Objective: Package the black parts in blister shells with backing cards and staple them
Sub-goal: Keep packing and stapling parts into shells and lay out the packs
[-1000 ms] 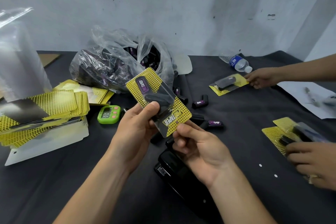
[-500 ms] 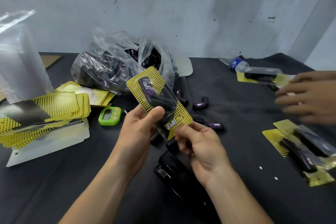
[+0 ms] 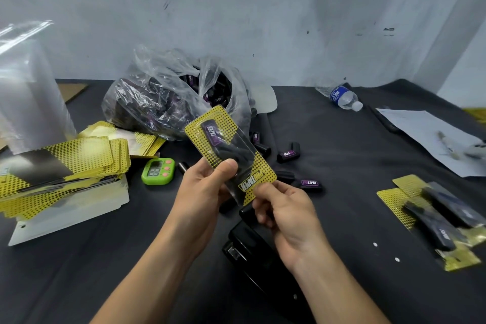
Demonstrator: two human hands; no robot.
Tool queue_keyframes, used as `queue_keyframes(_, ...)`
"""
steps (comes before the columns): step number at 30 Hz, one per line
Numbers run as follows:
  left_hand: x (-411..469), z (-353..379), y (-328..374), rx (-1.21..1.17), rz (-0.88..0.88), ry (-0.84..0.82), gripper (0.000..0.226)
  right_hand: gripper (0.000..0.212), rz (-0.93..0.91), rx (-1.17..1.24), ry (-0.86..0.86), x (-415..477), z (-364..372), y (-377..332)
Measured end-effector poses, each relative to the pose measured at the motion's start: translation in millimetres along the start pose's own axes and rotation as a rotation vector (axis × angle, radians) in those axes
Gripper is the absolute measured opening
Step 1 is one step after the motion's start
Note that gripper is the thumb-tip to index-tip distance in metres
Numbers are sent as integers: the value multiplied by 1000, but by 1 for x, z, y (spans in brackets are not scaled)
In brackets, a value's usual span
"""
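Glossy clear plastic shell [image 3: 238, 150] over a printed card [image 3: 259, 175]; crinkled clear plastic bag [image 3: 163, 92]; matt black cloth [image 3: 342, 155]; glossy black stapler [image 3: 252, 247].

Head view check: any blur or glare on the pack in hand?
Head view: the pack is sharp, its print readable, with faint sheen on its front; head view, far right edge: motion smear over the paper; head view, left: glare streaks on the clear plastic and the bag.

Scuffed pale grey wall [image 3: 236, 8], black-covered table [image 3: 355, 152] (cloth creased), soft shadow on wall
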State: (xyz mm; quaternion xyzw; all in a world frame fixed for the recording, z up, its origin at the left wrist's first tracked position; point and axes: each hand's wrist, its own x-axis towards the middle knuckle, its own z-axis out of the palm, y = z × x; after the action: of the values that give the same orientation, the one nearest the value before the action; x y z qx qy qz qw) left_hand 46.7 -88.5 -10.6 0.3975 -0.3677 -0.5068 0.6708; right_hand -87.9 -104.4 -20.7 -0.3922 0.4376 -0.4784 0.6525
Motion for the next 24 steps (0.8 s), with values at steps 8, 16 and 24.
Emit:
queue_keyframes(8,1,-4,-4,8,6,-37,20,36,-33,-11,-27,1,-3,2)
queue_keyframes(16,4,-9,-7,-3,-20,-44,16,21,-48,8,-35,3,-6,4)
queue_keyframes(24,5,-9,-7,-48,-34,-32,35,12,6,69,-86,3,-6,4)
